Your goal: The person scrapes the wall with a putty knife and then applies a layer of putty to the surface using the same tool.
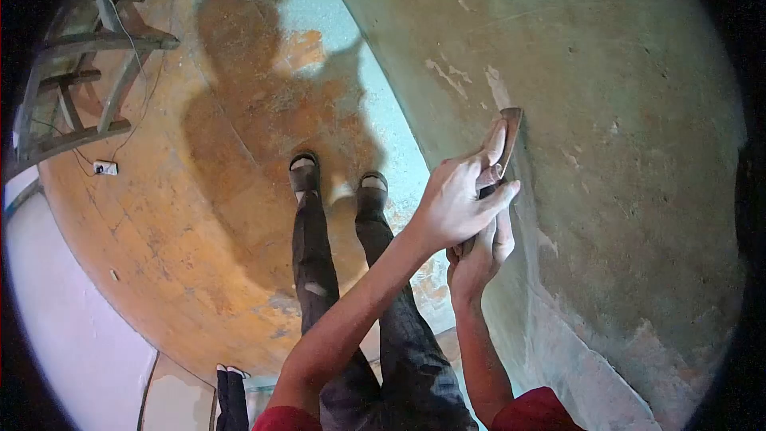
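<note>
My left hand (459, 199) reaches up to the wall, its fingers pressed on a flat scraper (512, 132) whose edge touches the plaster. Just below it, my right hand (479, 263) is wrapped round the lower part of the same tool, its handle mostly hidden by the fingers. The greenish-brown wall (622, 160) has pale bare patches, one of them (496, 88) right above the scraper's tip.
A wooden ladder-like frame (88, 44) stands on the orange, dusty floor (159, 231) at the upper left. A cable runs near a white power socket (105, 168). Another person's legs (231, 399) show at the bottom left.
</note>
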Motion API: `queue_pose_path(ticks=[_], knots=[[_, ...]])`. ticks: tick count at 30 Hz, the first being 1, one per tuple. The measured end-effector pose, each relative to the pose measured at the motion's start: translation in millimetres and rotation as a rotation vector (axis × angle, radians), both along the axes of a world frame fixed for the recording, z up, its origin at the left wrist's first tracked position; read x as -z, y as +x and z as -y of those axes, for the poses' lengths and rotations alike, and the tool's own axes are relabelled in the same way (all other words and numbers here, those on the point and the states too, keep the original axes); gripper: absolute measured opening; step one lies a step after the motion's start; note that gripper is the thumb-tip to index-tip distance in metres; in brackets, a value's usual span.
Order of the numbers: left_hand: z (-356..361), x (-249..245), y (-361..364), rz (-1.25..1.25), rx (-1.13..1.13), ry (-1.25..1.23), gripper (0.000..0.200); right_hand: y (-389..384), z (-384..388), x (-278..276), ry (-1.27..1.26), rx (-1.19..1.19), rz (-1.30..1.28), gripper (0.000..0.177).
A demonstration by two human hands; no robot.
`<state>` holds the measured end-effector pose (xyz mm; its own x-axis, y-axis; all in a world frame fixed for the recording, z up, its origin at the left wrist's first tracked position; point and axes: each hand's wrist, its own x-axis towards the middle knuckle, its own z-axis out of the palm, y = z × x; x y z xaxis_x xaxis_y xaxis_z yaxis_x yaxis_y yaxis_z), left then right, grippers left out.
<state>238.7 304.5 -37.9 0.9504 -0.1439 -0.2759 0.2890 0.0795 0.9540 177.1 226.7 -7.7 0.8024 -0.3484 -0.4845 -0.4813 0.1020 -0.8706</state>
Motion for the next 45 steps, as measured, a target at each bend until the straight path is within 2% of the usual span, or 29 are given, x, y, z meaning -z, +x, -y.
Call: queue_pose_path(ticks=[3,4,7,10,11,13,15,17,18,19,21,23,24,25,27,28,29,31,33,34,35,37,38,39,41,42,43,45], knots=[[0.7,-2.7,3.6,0.071,-0.046,-0.021,0.077,-2.1,0.0,2.5,-0.02,-0.001,0.0,0.023],[4.1,-1.9,5.5,0.06,-0.117,-0.037,0.034,0.0,-1.6,2.0,-0.027,-0.002,0.017,0.023],[-2.5,9.1,15.7,0.024,-0.065,-0.048,0.032,10.8,-13.7,2.0,-0.088,0.034,-0.024,0.032],[-29.4,10.1,43.3,0.031,0.009,0.087,0.031,23.5,-35.8,17.6,-0.025,0.024,0.107,0.039],[-40.1,3.1,43.6,0.013,0.004,-0.074,0.027,20.5,-38.4,23.2,0.003,0.04,0.096,0.042],[-29.9,7.7,26.9,-0.005,0.082,-0.071,0.024,2.5,-35.4,29.4,-0.23,0.106,0.012,0.044],[-17.7,1.3,22.8,0.096,-0.024,-0.048,0.021,4.4,-35.5,9.1,-0.136,0.182,-0.03,0.03],[-21.6,14.7,25.6,0.026,0.061,-0.101,0.021,15.1,-39.0,8.0,-0.155,0.174,0.023,0.031],[-26.7,12.2,34.4,0.003,-0.03,-0.112,0.023,25.2,-39.6,11.2,-0.107,0.07,0.082,0.037],[-38.9,8.7,47.6,0.064,0.047,0.036,0.026,31.6,-41.6,16.6,-0.05,-0.038,0.14,0.044],[-44.1,10.1,48.8,-0.066,0.06,0.019,0.024,27.4,-52.3,26.0,-0.035,0.011,0.173,0.044],[-29.2,12.1,27.9,-0.021,0.069,-0.1,0.022,5.7,-37.4,33.3,-0.337,0.053,0.157,0.037],[-27.0,-3.8,26.8,0.062,0.042,-0.045,0.022,8.5,-48.8,8.4,-0.226,0.217,0.042,0.038],[-23.6,-5.4,28.8,0.095,0.016,-0.007,0.026,12.1,-42.1,-4.2,-0.184,0.082,0.037,0.038],[-24.3,16.4,33.1,-0.065,0.04,-0.157,0.027,19.2,-37.1,7.7,-0.257,-0.017,0.103,0.038],[-33.9,11.9,45.3,-0.074,-0.032,-0.117,0.028,36.5,-38.3,7.4,-0.208,-0.082,0.109,0.039],[-43.8,12.2,58.5,-0.05,0.004,-0.027,0.026,45.1,-47.2,16.4,-0.133,-0.038,0.145,0.04],[-51.3,18.1,52.2,0.116,0.05,0.041,0.025,37.7,-55.3,16.8,-0.144,-0.063,0.141,0.045],[-30.9,18.4,29.2,-0.036,0.03,-0.127,0.024,32.5,-53.1,3.6,-0.146,-0.049,0.096,0.045],[-23.9,13.0,31.6,0.193,-0.041,0.038,0.026,28.4,-48.7,-4.1,-0.158,-0.032,0.039,0.046],[-25.9,14.7,35.1,0.194,-0.034,0.039,0.026,25.6,-45.8,-7.7,-0.172,-0.003,-0.022,0.046],[-39.4,18.5,54.2,-0.107,-0.045,-0.139,0.027,45.2,-43.1,9.2,-0.256,-0.134,0.049,0.046],[-52.4,20.3,67.0,-0.004,0.014,0.059,0.019,50.7,-47.3,29.4,-0.214,-0.116,0.153,0.046],[-57.6,20.0,69.7,0.014,0.06,0.095,0.02,50.4,-60.4,22.0,-0.074,-0.063,0.106,0.045],[-45.2,19.4,48.7,-0.158,0.044,-0.102,0.02,29.0,-48.7,31.3,-0.295,-0.061,0.09,0.045],[-45.4,12.3,46.1,0.05,0.123,-0.012,0.025,28.4,-51.2,19.9,-0.277,0.018,0.062,0.045],[-39.0,8.2,48.4,0.04,0.034,-0.01,0.024,31.9,-50.6,2.6,-0.057,0.044,0.007,0.045],[-41.8,20.5,56.7,-0.05,-0.044,-0.029,0.024,40.2,-42.9,29.3,-0.274,-0.101,0.108,0.043]])
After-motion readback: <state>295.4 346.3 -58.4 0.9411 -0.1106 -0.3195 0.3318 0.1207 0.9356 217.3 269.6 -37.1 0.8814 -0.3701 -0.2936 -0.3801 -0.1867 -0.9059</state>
